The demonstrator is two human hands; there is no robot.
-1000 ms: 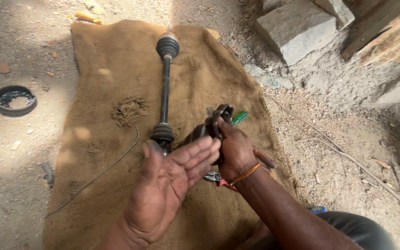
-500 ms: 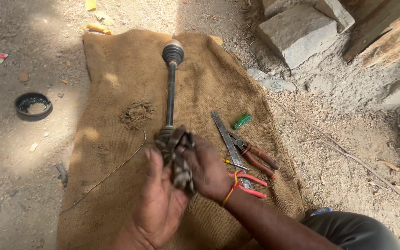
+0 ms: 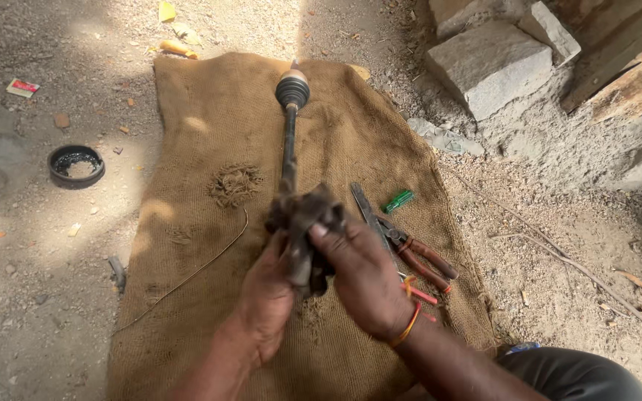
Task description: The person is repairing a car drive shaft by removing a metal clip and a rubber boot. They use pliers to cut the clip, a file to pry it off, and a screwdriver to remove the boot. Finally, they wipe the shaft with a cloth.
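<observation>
A dark metal axle shaft lies lengthwise on a brown burlap sack, with a ribbed rubber boot at its far end. Over its near end, my left hand and my right hand both grip a dark greasy rag bunched between them. The shaft's near joint is hidden behind the rag and my fingers. An orange band circles my right wrist.
Red-handled pliers, a flat metal tool and a small green object lie on the sack right of my hands. A black round cap sits on the dirt at left. Stone blocks stand at the upper right. A thin wire crosses the sack.
My right hand came off the tools at right and joined the left hand at the shaft's near end. Both hands have closed on the dark rag.
</observation>
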